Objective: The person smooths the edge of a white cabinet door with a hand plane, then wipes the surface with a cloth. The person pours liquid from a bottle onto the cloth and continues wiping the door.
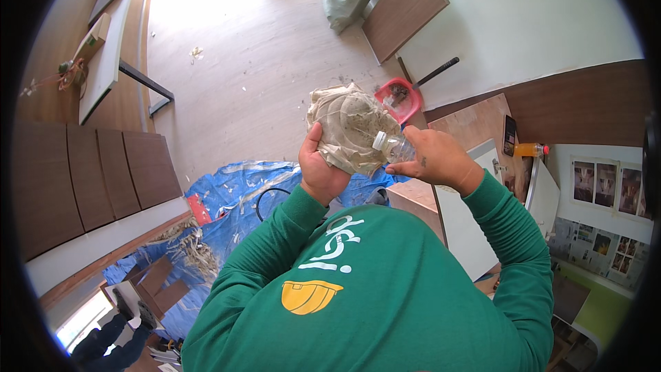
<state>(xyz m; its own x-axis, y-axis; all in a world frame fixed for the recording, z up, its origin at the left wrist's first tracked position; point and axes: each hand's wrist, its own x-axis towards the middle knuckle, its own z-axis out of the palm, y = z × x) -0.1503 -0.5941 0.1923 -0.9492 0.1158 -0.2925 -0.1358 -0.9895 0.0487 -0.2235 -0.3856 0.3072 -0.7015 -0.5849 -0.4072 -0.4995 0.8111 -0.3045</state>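
Observation:
In front of my chest, my left hand [321,168] grips the lower left edge of a crumpled, dusty beige cloth [349,122]. Grey dirt and curved creases show across its face. My right hand [441,156] is closed around a small clear plastic bottle [397,147]. The bottle lies tilted, its white cap on and pointing left against the cloth's right side. Whether there is liquid inside I cannot tell.
A red dustpan [407,102] with debris stands beyond my right hand. Blue sheeting [241,186] with scraps covers the floor at left. An orange drink bottle [529,150] and a phone [509,135] are at right. Another person's legs [110,341] show at lower left.

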